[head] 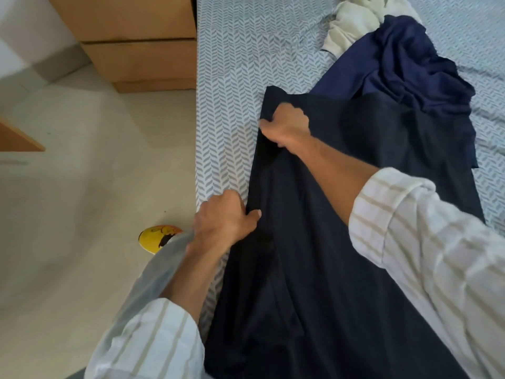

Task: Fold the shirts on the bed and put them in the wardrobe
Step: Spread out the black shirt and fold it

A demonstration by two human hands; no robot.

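Gripping dark shirt [314,242] edge: left hand [224,220] near, right hand [287,127] farther, both grips clamped.

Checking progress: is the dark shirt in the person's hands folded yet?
Not yet. The dark shirt lies spread lengthwise on the bed, its left edge in the grip of both hands.

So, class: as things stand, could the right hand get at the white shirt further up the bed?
Probably not yet. The right hand has its grip on the dark shirt, and the white shirt lies beyond the crumpled blue shirt; it must let go and stretch over it.
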